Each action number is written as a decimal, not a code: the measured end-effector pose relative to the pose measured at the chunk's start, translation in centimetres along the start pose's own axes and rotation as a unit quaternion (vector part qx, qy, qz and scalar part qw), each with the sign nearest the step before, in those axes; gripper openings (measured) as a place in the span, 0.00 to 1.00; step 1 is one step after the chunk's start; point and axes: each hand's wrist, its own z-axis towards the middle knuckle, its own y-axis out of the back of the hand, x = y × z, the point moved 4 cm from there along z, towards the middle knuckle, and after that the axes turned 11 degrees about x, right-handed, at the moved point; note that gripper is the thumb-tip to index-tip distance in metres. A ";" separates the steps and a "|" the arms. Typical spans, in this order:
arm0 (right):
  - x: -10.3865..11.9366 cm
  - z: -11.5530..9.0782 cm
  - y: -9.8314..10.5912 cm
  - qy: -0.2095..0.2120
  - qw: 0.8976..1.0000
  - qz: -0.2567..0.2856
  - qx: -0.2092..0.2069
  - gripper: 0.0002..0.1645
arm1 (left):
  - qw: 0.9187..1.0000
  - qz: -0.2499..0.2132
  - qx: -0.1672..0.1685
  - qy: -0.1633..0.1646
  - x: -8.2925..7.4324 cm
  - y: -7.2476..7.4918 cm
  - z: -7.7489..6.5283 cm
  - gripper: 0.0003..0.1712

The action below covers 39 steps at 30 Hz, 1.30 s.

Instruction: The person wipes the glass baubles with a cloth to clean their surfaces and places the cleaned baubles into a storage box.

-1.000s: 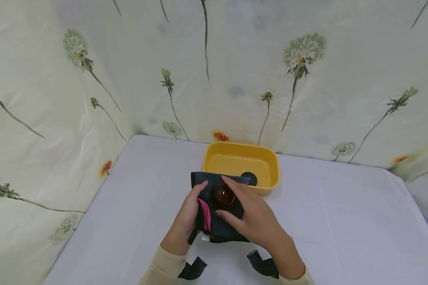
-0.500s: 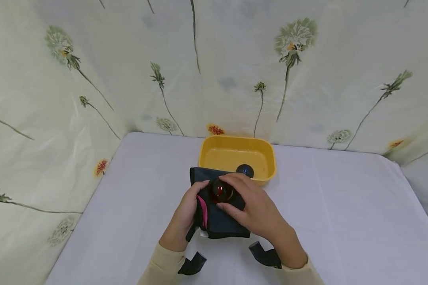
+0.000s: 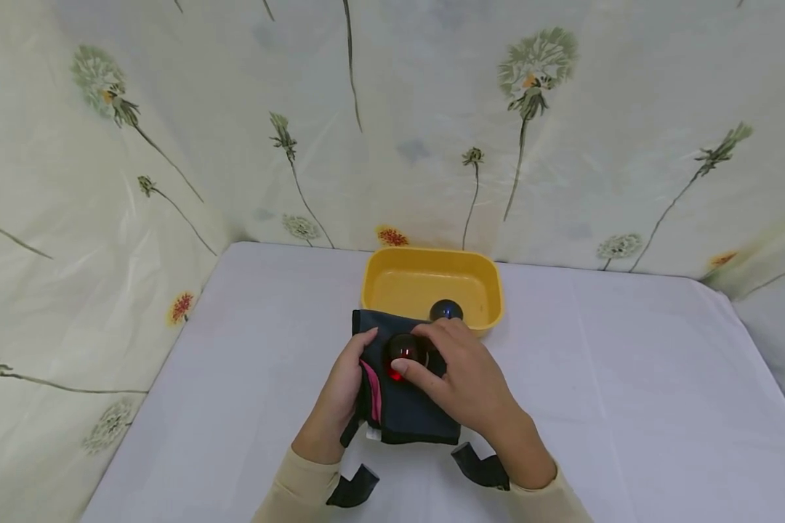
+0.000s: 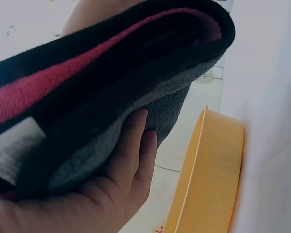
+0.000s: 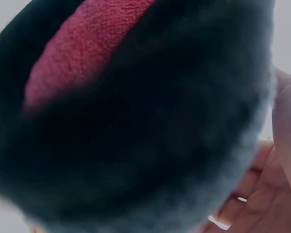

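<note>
A folded cloth [image 3: 421, 418], dark blue-grey with black edging and a pink layer inside, is held off the table in front of the yellow tub. My left hand [image 3: 339, 396] grips it from the left, thumb on top; in the left wrist view its fingers [image 4: 131, 141] support the underside. On the cloth sits a dark red, shiny, see-through ball [image 3: 402, 349]. My right hand [image 3: 467, 374] pinches this ball, thumb across its lower front and forefinger at its upper right. In the right wrist view the cloth [image 5: 150, 136] fills most of the frame and hides the ball.
Behind the cloth stands a yellow tub [image 3: 432, 254], with a dark blue ball [image 3: 445, 310] inside at its near right. The table [image 3: 628, 378] has a white cover. A flower-print sheet [image 3: 392, 109] hangs behind. Black curved pieces [image 3: 356, 488] show near both wrists.
The right thumb has moved from beside the red ball onto its lower front, and the fingers have closed in around it. The left hand keeps its grip on the cloth. The head view has shifted slightly.
</note>
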 end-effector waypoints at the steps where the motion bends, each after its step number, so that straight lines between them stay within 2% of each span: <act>1: 0.0 0.0 0.0 -0.009 1.000 0.002 0.004 0.30 | 1.000 -0.003 0.003 -0.002 0.0 0.0 0.0 0.37; 6: 0.0 0.1 -0.3 -0.033 0.998 0.015 0.047 0.37 | 1.000 -0.006 -0.008 -0.011 0.0 0.3 0.2 0.39; 9: 0.0 0.2 -0.5 -0.019 0.997 0.017 0.073 0.45 | 1.000 -0.020 -0.016 -0.013 -0.1 0.5 0.2 0.40; 11: 0.0 0.1 -0.4 -0.007 0.997 0.014 0.082 0.47 | 0.999 -0.030 -0.016 -0.011 -0.1 0.4 0.2 0.40; 19: -0.1 -0.4 0.0 -0.006 0.997 -0.007 0.081 0.42 | 1.000 -0.003 -0.008 -0.005 0.1 0.1 0.3 0.39; 27: 0.0 -0.1 -0.1 0.008 0.999 -0.020 0.046 0.36 | 1.000 0.001 -0.012 -0.002 0.2 0.2 0.3 0.38; 33: -0.1 0.0 -0.2 -0.028 0.998 -0.023 0.054 0.31 | 1.000 0.007 -0.003 -0.001 0.2 0.1 0.4 0.37; 39: -0.2 0.0 -0.3 -0.051 0.995 -0.005 0.084 0.35 | 1.000 0.007 -0.006 -0.003 0.3 0.1 0.4 0.37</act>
